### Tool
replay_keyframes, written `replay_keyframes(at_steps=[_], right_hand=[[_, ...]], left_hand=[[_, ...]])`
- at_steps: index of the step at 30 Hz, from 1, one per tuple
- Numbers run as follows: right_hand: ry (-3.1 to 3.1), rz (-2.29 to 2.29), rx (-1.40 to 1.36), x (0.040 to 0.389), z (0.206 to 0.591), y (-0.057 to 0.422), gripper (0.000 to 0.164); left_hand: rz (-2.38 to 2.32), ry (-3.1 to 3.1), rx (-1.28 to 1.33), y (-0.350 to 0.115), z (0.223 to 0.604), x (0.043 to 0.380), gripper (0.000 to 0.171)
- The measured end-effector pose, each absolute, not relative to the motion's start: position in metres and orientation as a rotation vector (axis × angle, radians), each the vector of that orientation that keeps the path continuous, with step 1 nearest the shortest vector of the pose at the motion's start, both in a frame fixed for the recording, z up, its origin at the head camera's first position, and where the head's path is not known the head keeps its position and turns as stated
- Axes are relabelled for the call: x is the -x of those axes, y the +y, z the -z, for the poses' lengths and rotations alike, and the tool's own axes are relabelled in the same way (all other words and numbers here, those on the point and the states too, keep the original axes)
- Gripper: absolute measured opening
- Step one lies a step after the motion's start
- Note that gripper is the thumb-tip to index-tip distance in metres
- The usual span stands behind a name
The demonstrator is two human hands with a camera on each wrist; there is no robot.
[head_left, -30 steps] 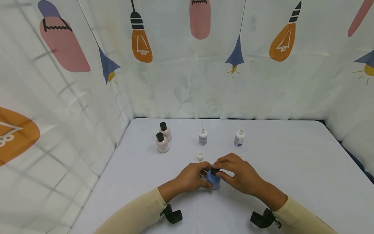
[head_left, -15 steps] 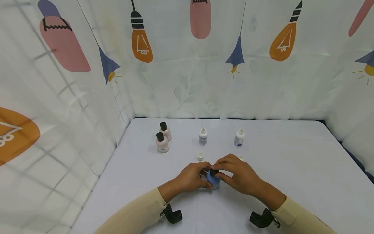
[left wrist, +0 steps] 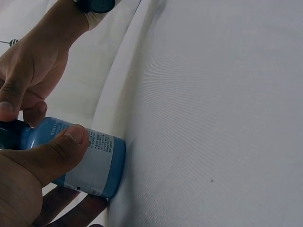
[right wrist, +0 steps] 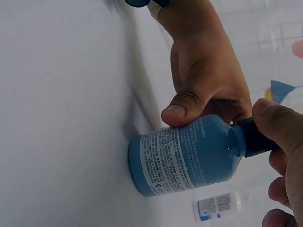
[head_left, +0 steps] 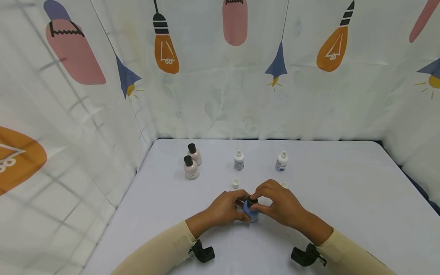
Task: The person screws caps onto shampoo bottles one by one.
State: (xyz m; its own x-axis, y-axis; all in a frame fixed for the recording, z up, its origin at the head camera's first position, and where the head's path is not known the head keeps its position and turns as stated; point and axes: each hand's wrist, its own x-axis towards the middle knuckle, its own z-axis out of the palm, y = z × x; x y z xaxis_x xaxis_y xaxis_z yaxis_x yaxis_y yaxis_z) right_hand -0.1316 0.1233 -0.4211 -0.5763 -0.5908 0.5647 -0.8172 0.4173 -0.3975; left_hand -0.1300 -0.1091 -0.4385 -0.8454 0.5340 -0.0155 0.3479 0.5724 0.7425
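Note:
A blue bottle (head_left: 251,214) with a printed label stands upright on the white table near the front. My left hand (head_left: 225,208) grips its body, the thumb (left wrist: 75,135) lying across the label in the left wrist view. Its black cap (right wrist: 255,137) is pinched between the thumb and fingers of my right hand (head_left: 283,204). The cap sits on the bottle's neck in the right wrist view. Just beyond the hands lies a small white cap (head_left: 235,184); another white cap (head_left: 283,185) shows partly behind my right hand.
Two pale pink bottles (head_left: 191,168) with black caps stand at the back left. Farther back are two small white bottles without caps, one in the middle (head_left: 239,160) and one to its right (head_left: 281,162). A printed curtain (head_left: 206,95) hangs behind the table (head_left: 343,191).
My right hand has shifted slightly and its fingers have changed their place around the black cap. The left hand and the blue bottle stay where they were.

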Motion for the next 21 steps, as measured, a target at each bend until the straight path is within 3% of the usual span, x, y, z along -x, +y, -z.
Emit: replay_keyframes(at_steps=[21], right_hand=[[-2.456,-1.148,-1.174,0.1321,0.4191,0.1265,0.031]], left_hand=[[-1.141,2.569,-0.739,-0.1094,0.4397,0.1294,0.053]])
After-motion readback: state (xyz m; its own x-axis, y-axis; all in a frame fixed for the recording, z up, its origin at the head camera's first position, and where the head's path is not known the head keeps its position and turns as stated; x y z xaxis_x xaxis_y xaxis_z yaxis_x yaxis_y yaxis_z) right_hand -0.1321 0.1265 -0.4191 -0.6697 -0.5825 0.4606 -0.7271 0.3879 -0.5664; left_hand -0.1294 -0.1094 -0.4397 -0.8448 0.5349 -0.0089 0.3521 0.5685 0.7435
